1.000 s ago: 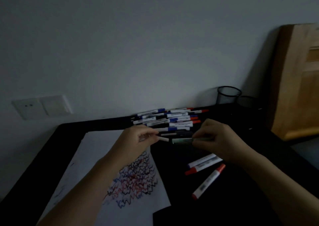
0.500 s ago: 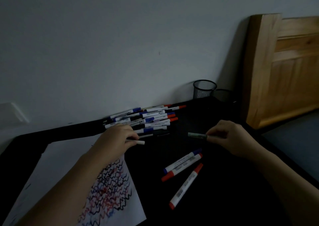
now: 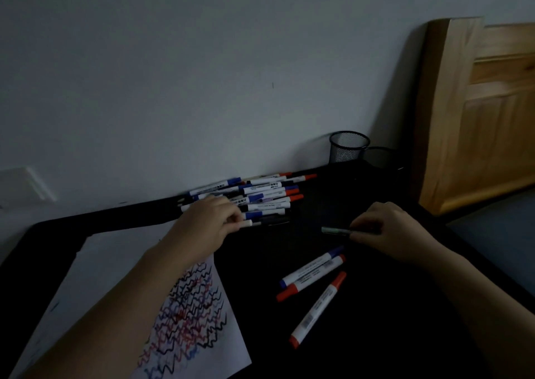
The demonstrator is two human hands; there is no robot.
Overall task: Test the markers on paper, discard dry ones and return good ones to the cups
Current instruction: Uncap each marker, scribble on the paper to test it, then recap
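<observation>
Marker body: held in the left hand [image 3: 212,223], its white end [image 3: 246,223] poking out to the right of the curled fingers, just in front of the pile.
Cap: a dark greenish piece [image 3: 335,230] pinched at its right end by the right hand [image 3: 385,229], lying level and pointing left, well apart from the marker body.
Hands: both curled and gripping; left above the paper's top right corner, right over bare table.
Pile: many markers [image 3: 260,196] with blue, red and black caps, lying side by side against the wall, behind the left hand.
Loose markers: three [image 3: 314,273] on the table in front of the right hand, two touching side by side, one red-capped one nearer the camera.
Paper: white sheet [image 3: 95,277] at left, blue, red and black zigzags scribbled near its right edge.
Cups: two black mesh cups [image 3: 348,147] at the far right of the table, side by side by the wall.
Table: black [image 3: 390,335].
Beyond: wooden door [image 3: 486,112] at right.
</observation>
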